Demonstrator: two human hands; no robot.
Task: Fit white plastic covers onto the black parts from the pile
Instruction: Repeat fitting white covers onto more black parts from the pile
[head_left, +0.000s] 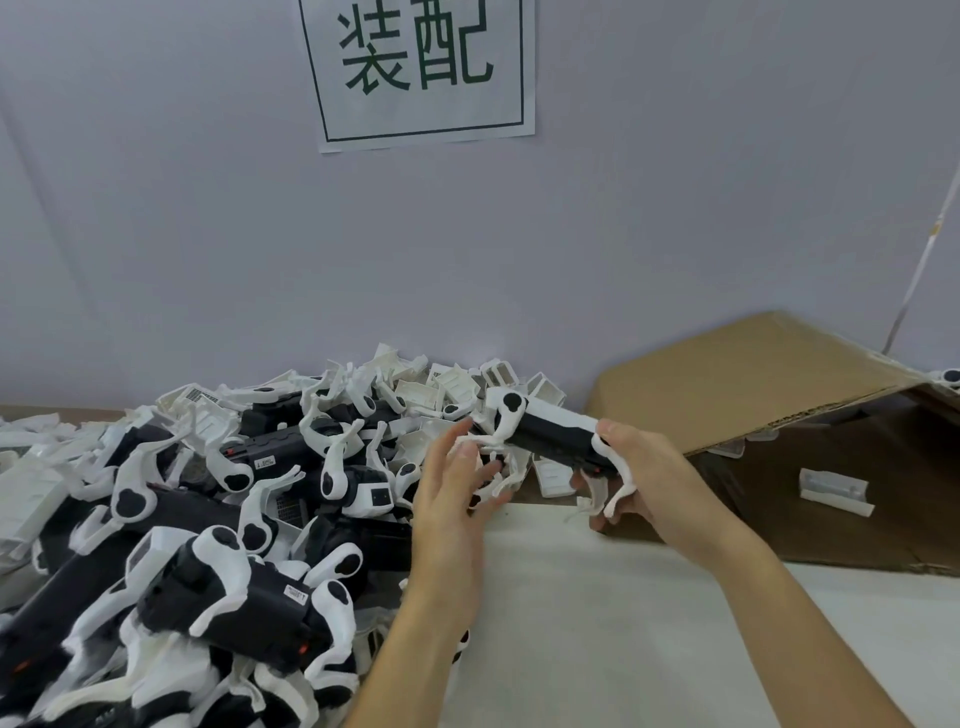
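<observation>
A pale wall carries a paper sign (418, 67) above a white-covered table (597, 613). The pile (208, 509) of black parts and white covers fills the left side. The right hand (641, 467) grips one end of a black part (558, 439) (white pieces already on it), raised beside an open cardboard box (753, 379). The left hand (452, 493) is spread, fingertips touching its other end.

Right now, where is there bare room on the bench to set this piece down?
The white bench surface lies bare between the pile on the left and the cardboard box on the right, below the right hand gripping the black part. The pile side is crowded, up to the left hand.
</observation>
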